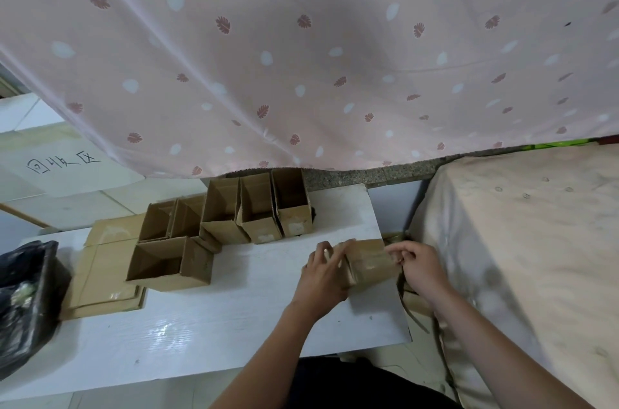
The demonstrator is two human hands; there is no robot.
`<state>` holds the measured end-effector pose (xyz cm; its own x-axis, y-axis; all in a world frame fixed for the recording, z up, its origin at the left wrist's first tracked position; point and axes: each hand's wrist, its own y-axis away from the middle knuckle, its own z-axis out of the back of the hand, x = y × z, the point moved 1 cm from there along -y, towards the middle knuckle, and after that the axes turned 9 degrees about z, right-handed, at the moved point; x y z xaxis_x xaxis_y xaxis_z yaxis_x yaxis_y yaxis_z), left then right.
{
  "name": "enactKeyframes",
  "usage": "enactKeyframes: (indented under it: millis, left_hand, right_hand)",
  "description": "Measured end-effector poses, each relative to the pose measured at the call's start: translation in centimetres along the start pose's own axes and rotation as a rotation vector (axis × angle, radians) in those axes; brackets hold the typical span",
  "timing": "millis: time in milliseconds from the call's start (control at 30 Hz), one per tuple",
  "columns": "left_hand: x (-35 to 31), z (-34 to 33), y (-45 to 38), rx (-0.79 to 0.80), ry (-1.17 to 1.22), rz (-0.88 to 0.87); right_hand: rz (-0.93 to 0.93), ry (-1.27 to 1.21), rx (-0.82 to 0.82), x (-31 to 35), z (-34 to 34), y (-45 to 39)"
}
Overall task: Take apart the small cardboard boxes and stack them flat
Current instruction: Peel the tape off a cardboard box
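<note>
At the right edge of the white counter (207, 325), a small cardboard box (370, 264) sits between both hands: the left hand (326, 269) has its grip closed round the box's left end, and the right hand (418, 266) pinches something at its right end. Left of this box, six open boxes (258, 207) stand showing no contents, beside flattened cardboard (104, 274). Farther left stands a black-bagged bin (25, 301); behind the box hangs a patterned curtain (301, 40).
</note>
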<state>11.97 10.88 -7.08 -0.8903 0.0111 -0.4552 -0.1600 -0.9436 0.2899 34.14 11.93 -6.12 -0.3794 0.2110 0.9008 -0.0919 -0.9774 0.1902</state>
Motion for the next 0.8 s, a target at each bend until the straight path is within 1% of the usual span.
enactKeyframes:
  millis: [167, 267, 333, 400, 500, 600, 700, 800]
  left_hand:
    - [2.2, 0.2, 0.7, 0.013, 0.182, -0.002]
    - [2.9, -0.2, 1.1, 0.005, 0.235, 0.023]
    - [3.3, -0.4, 1.2, 0.023, 0.23, 0.054]
    - [3.7, -0.4, 1.5, 0.039, 0.228, 0.096]
    - [4.3, -0.4, 2.1, 0.032, 0.189, 0.147]
    - [5.0, -0.6, 2.7, 0.003, 0.118, 0.166]
    - [5.3, -1.1, 2.9, 0.019, 0.04, 0.215]
    - [4.8, -1.5, 2.5, 0.025, -0.13, 0.231]
  right_hand:
    - [-0.005, -0.007, 0.017, 1.2, 0.2, -0.4]
    - [-0.011, 0.071, 0.116, 1.3, -0.4, -0.5]
    - [0.02, 0.107, 0.191, 1.5, -1.2, -0.5]
    - [0.065, 0.153, 0.227, 2.2, -2.0, -0.2]
    - [0.166, 0.301, 0.246, 3.3, -2.9, -0.4]
    - [0.231, 0.425, 0.326, 4.0, -4.2, -0.4]
    - [0.266, 0.487, 0.341, 3.8, -5.5, -0.6]
    - [0.286, 0.502, 0.362, 3.9, -6.4, -0.7]
